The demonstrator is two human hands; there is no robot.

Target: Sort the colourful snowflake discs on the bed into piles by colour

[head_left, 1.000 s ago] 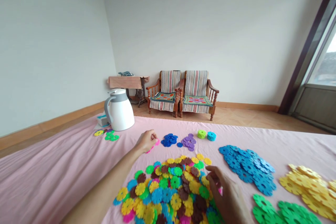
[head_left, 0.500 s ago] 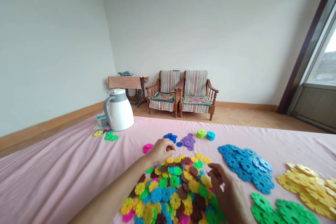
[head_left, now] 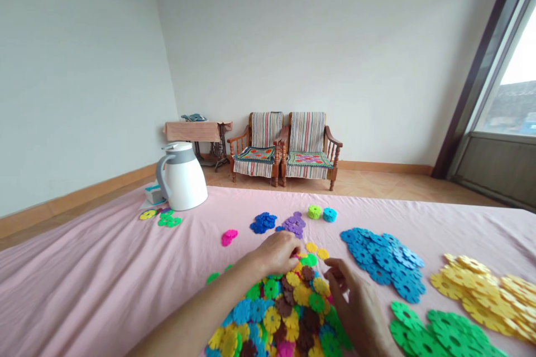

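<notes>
A mixed heap of coloured plastic snowflake discs [head_left: 285, 312] lies on the pink cloth [head_left: 104, 279] in front of me. My left hand [head_left: 278, 252] rests on the far edge of the heap, fingers curled down onto the discs; what it grips, if anything, is hidden. My right hand [head_left: 355, 304] hovers at the heap's right side, fingers bent and pinched near a yellow disc. Two pink discs [head_left: 228, 237] lie apart to the left.
Sorted piles lie around: dark blue [head_left: 263, 222], purple [head_left: 293, 225], light blue [head_left: 383, 259], yellow [head_left: 486, 295], green [head_left: 435, 334]. A white jug [head_left: 182, 177] stands far left beside a few green discs [head_left: 167, 219]. Two wooden chairs [head_left: 285, 148] stand by the wall.
My left hand left the pink discs on the cloth and came back right to the top of the mixed heap. My right hand stayed at the heap's right side. The view shifted slightly.
</notes>
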